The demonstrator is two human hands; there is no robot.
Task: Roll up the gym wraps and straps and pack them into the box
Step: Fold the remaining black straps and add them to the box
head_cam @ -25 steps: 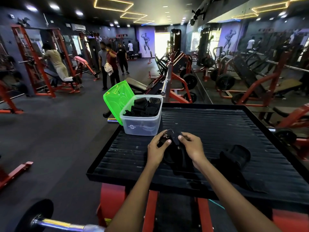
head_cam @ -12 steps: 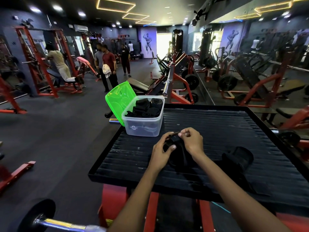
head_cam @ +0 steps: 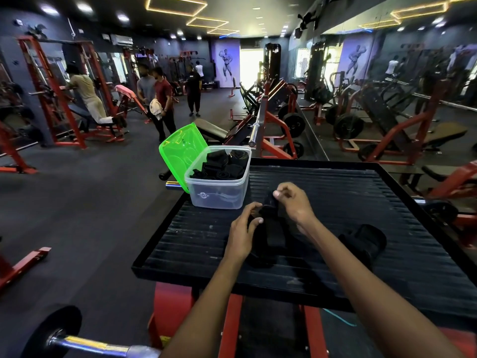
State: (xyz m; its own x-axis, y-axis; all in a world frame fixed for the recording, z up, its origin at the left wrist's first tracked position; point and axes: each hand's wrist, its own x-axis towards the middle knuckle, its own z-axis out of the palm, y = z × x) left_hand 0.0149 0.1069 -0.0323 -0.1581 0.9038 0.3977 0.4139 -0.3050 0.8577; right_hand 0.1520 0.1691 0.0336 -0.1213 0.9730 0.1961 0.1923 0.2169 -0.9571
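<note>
**item in hand: black wrap, rolling in progress**

- right hand [head_cam: 294, 205]: fingers curled, thumb and forefinger pinching the far end of the black wrap [head_cam: 271, 228]. judged to be holding the leading edge up so the roll can start tight.
- left hand [head_cam: 241, 229]: fingers curled round the wrap's left side, just near of the right hand's pinch. judged to be steadying the body of the fabric so that it does not slide on the ribbed surface.
- the wrap, relative to the grip: it runs from the pinch toward the near side, between the two hands and under them, its near end lying on the black ribbed platform [head_cam: 387, 202]. how far it is rolled cannot be told; black on black.
- second black wrap [head_cam: 364, 241]: to the right, apart from both hands, loose on the platform, not yet rolled by the look of it.
- clear box [head_cam: 219, 195]: far and left of the hands, at the platform's far-left corner, within reach for packing. black rolls [head_cam: 222, 165] already fill it near to the rim.
- green lid [head_cam: 180, 156]: propped against the box's left side, leaving the box open.
</note>
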